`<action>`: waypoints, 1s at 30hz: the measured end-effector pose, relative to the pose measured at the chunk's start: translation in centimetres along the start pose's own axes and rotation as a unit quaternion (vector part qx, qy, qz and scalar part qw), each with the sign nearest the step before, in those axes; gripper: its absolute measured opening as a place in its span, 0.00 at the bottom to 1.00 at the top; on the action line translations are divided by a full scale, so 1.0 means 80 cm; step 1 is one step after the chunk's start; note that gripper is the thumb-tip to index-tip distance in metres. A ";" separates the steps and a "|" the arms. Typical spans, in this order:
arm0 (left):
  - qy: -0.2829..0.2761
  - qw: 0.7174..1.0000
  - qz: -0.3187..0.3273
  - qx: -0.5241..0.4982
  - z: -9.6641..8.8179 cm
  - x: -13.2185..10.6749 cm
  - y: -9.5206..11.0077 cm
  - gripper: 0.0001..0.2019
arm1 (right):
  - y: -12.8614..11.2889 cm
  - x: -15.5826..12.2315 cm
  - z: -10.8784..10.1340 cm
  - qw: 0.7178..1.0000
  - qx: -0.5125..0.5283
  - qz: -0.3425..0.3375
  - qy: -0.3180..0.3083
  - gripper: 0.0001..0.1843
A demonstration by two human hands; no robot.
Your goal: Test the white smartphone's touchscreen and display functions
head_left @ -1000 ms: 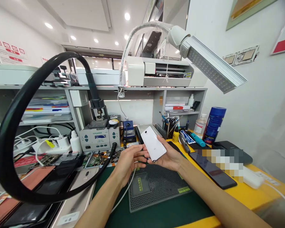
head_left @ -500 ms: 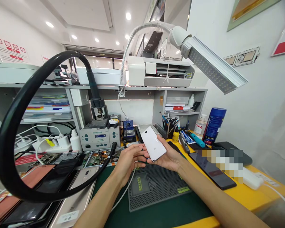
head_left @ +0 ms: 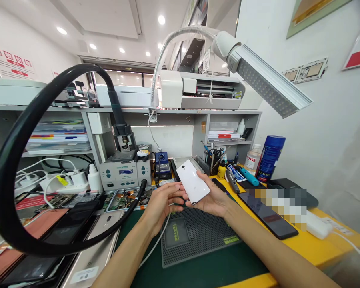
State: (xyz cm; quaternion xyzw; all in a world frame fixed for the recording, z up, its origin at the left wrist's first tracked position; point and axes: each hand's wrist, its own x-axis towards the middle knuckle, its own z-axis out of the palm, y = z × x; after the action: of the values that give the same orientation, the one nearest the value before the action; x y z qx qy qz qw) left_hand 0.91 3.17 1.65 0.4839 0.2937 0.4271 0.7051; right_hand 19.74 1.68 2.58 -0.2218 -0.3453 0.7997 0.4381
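A white phone [head_left: 193,181] lies back side up, tilted, in my right hand [head_left: 214,199], which cups it from below with the thumb along its right edge. My left hand [head_left: 162,203] is curled against the phone's lower left edge, fingertips pinched there. A thin white cable [head_left: 156,242] runs from under my left hand down across the bench. Both hands hover above a dark grey perforated work mat [head_left: 198,236] on the green bench mat [head_left: 216,268].
A thick black hose [head_left: 24,132] loops at the left from a grey rework station [head_left: 125,172]. Phones and circuit boards [head_left: 87,224] lie at the left. A dark phone [head_left: 267,214], tools and a blue can [head_left: 270,158] stand on the yellow bench at the right. An LED lamp [head_left: 267,84] hangs overhead.
The phone's top end has risen slightly in my hands. Otherwise the hands hold the same pose and the view has barely shifted.
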 end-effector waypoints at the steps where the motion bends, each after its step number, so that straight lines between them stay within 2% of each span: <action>1: 0.000 1.000 -0.001 0.000 0.000 0.000 0.000 0.18 | 0.000 0.000 0.001 1.000 0.000 0.001 0.001 0.32; 5: -0.001 1.000 -0.006 -0.003 0.002 -0.002 0.001 0.17 | -0.001 0.000 0.003 1.000 0.016 0.008 0.008 0.30; 11: 0.022 0.999 -0.023 -0.016 0.009 -0.003 -0.001 0.14 | 0.002 0.002 -0.008 1.000 0.010 0.016 0.014 0.18; 18: 0.052 0.995 -0.040 -0.071 0.011 0.000 -0.006 0.12 | 0.011 0.007 -0.011 0.999 -0.029 0.026 -0.001 0.19; 21: 0.027 0.992 -0.049 -0.109 0.011 -0.001 -0.002 0.13 | 0.013 0.005 -0.009 0.997 -0.059 0.019 -0.038 0.19; 26: -0.058 0.983 -0.054 -0.168 0.012 -0.011 0.003 0.15 | 0.018 -0.002 0.001 0.990 -0.091 0.024 -0.101 0.21; 30: -0.131 0.972 -0.052 -0.188 0.007 -0.017 0.003 0.18 | 0.024 -0.005 0.012 0.987 -0.078 0.050 -0.127 0.22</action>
State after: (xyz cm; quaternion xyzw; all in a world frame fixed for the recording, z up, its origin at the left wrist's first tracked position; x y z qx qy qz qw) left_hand 0.69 1.75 2.07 0.3787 0.1386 0.3702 0.8368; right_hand 18.27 0.26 1.85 -0.1688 -0.4485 0.8128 0.3314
